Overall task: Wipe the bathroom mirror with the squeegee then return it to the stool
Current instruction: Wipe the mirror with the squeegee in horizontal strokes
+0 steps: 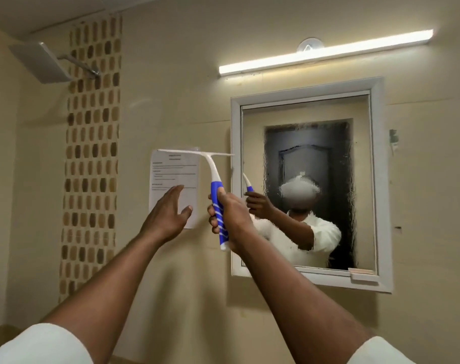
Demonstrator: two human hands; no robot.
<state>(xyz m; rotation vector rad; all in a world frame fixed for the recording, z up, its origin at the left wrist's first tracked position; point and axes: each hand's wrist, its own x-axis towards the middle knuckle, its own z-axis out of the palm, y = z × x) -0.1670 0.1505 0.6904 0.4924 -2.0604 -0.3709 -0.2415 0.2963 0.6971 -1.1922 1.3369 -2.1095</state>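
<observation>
Two hands are raised in front of the wall, and only one carries the tool. Right hand [230,214] has its grip wrapped tight around the blue-and-white handle of the squeegee [215,190], fingers curled round the lower part and thumb up along the side. Left hand [168,212] is spread, fingers apart, holding nothing, and hovers just beside the handle on its left, in front of a printed notice [175,169] fixed to the wall.

Squeegee position: handle runs roughly upright, leaning slightly left toward the top; the white neck curves up to the blade [194,152], whose long axis lies horizontal. Nearly all of the blade sits over the notice and bare wall. Its right tip reaches about to the left side of the mirror's white frame; none of it is over the glass.

Mirror [306,179] lies to the right of the grip, so the right hand is the nearer one. The glass looks filmed and streaked over much of its area.

Judgement: wiping appears not yet under way or between strokes. The coming move needs the blade carried rightward and set against the glass.

Stool: not in view
</observation>
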